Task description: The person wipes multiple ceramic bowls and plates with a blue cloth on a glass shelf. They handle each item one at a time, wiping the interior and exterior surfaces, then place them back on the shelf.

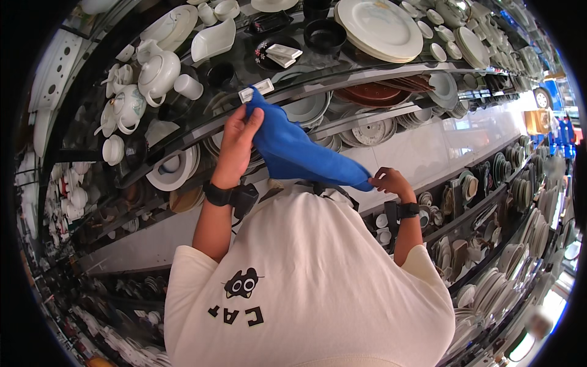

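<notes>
A blue cloth (307, 151) is stretched between my two hands in front of my chest. My left hand (240, 133) pinches its upper end between thumb and fingers, close to the front edge of the glass shelf. At the cloth's lower right end, the fingertips of my right hand (389, 180) grip a corner. Just beyond my left hand, a small white rectangular dish (257, 91) lies at the shelf edge, partly covered by the cloth's tip.
The shelf ahead holds white teapots (159, 73), a white cup (188, 87), a black bowl (325, 36) and stacked large plates (380, 27). Brown oval plates (373, 94) sit on a lower shelf. More crockery racks stand behind at right, across a tiled floor (412, 147).
</notes>
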The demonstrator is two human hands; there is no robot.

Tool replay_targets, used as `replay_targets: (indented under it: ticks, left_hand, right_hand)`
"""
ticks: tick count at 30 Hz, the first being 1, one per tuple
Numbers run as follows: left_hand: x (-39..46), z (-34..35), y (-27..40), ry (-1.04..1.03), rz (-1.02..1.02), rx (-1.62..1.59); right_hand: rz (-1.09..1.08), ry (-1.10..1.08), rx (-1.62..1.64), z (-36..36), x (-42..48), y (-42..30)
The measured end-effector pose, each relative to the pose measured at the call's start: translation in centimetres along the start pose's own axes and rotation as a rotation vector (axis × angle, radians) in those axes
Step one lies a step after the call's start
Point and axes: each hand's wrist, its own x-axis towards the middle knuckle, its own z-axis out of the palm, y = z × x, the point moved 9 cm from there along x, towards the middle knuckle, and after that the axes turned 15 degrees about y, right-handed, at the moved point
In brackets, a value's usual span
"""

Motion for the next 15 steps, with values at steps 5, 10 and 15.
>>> replay_targets:
  ticks: [5, 10, 15]
  left_hand:
    - [-1.7, 2.5, 0.5, -0.236, 0.153, 0.404]
    - [-3.4, 5.6, 3.2, -0.341, 0.470, 0.583]
    - [-3.9, 5.0, 3.2, -0.252, 0.418, 0.680]
  right_hand:
    - [-0.516, 0.273, -0.110, -2.2, -0.5, -6.8]
    - [-0.819, 0.253, 0.245, -6.4, -10.0, -23.0]
    - [-1.187, 0.265, 0.515, -6.8, -16.1, -29.9]
